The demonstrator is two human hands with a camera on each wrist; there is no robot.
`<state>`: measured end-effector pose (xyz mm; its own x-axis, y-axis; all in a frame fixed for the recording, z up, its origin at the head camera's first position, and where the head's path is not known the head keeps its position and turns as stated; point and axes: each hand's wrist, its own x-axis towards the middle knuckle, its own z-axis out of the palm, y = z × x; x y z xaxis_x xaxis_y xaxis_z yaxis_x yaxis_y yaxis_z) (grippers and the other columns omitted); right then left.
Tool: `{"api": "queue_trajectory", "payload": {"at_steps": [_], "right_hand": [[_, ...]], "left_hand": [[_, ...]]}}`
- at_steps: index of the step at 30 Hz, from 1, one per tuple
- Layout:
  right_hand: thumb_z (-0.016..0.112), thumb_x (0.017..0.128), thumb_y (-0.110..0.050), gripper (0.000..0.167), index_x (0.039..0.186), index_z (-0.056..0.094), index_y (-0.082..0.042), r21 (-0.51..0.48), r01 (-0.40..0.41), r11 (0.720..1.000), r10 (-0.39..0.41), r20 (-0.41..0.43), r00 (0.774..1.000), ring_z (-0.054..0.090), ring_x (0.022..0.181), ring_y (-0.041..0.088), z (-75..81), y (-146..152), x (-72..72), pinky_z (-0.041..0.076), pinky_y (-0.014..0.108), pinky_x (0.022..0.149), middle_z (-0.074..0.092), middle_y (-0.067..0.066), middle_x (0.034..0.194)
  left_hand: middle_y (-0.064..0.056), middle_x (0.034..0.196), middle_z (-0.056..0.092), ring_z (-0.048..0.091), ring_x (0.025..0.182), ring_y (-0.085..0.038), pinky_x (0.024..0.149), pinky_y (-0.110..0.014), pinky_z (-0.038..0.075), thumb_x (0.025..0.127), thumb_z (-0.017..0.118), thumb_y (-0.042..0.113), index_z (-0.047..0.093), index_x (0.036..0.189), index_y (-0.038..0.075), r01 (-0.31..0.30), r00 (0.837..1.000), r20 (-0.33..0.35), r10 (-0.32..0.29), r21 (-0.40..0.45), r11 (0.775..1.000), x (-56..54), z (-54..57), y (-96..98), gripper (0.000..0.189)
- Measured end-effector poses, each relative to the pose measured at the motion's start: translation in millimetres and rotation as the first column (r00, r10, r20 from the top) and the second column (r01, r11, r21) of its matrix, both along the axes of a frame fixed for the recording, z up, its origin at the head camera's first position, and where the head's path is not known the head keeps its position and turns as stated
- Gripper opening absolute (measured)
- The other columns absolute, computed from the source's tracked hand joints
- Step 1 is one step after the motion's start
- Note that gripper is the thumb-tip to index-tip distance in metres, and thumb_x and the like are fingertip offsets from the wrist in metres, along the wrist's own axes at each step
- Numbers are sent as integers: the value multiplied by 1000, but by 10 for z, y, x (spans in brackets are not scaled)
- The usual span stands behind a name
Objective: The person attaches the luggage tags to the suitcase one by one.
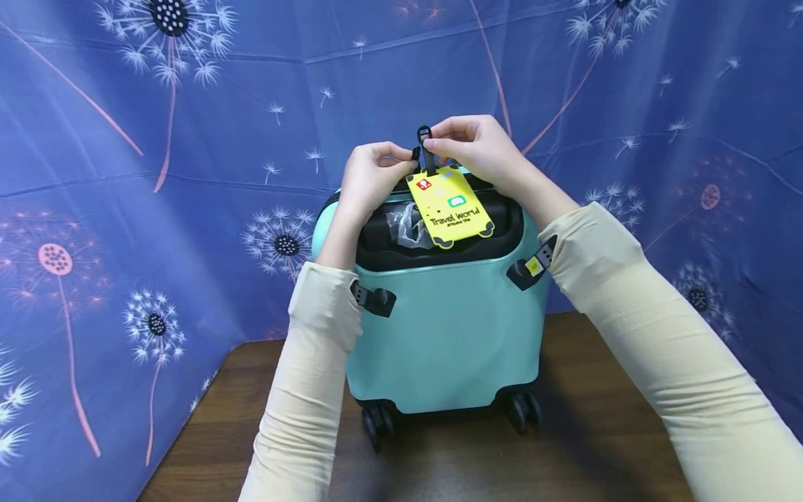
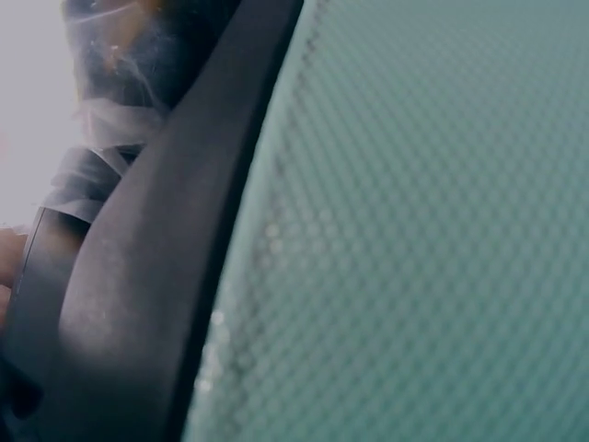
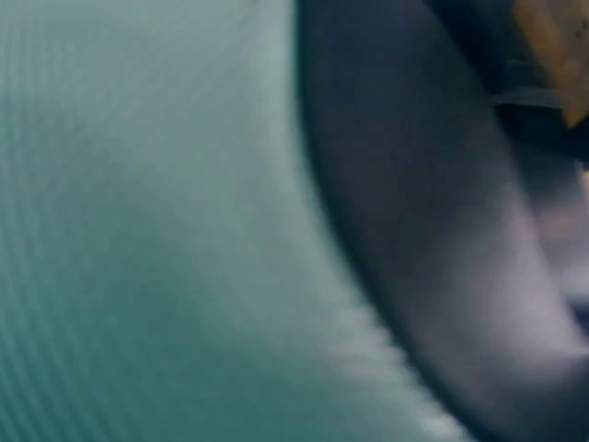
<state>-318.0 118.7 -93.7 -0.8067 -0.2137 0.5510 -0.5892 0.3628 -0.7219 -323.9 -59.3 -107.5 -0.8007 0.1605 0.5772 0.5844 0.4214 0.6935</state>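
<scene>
A yellow luggage tag (image 1: 453,209) printed "Travel World" lies slanted over the black top of a mint-green suitcase (image 1: 445,335). Its black strap (image 1: 429,162) rises in a loop with a buckle at the top. My right hand (image 1: 482,148) pinches the looped strap between thumb and forefinger. On the other side, my left hand (image 1: 369,173) pinches a dark strap end beside the loop. Both wrist views are filled mostly by the suitcase's textured shell (image 2: 414,230); a blurred yellow corner of the tag (image 3: 555,51) shows in the right wrist view.
Crumpled clear plastic wrap (image 1: 410,226) covers part of the suitcase's handle area, left of the tag. The suitcase stands upright on black wheels (image 1: 378,423) on a brown wooden table (image 1: 251,418). Behind hangs a blue dandelion-print cloth (image 1: 389,77).
</scene>
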Motion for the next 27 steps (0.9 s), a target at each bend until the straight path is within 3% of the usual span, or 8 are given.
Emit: {"api": "queue_trajectory", "payload": {"at_steps": [5,10,13,27], "right_hand": [[64,90,-21,27,110,68,-3,-60,-14,998,14,-8,1000,59,77,11,-69,18,-29,47,23,73,66,-8,84],[63,90,-15,31,120,61,-8,-93,-77,993,72,-52,996,60,78,13,-76,19,-18,49,25,77,66,-6,83],[63,90,-13,29,119,60,-12,-105,-90,990,84,-66,994,60,76,15,-64,21,-13,49,25,76,66,-3,81],[67,88,-22,34,120,66,-10,-54,-37,998,38,23,999,56,77,13,-85,29,-37,46,21,76,68,-5,99]], "left_hand": [[-5,101,72,67,95,-12,79,-23,49,86,68,19,74,102,10,-32,999,-5,32,-63,998,14,-27,10,19],[-5,101,72,67,94,-11,80,-22,48,86,68,19,74,102,12,-47,999,-20,45,-81,996,32,-2,-6,19],[-4,100,73,67,93,-11,79,-21,47,86,68,19,74,103,12,-42,999,-16,41,-80,996,35,23,-7,19],[-1,98,73,66,92,-5,76,-18,45,85,68,22,75,102,16,-52,999,1,52,-97,994,-1,7,6,19]]}}
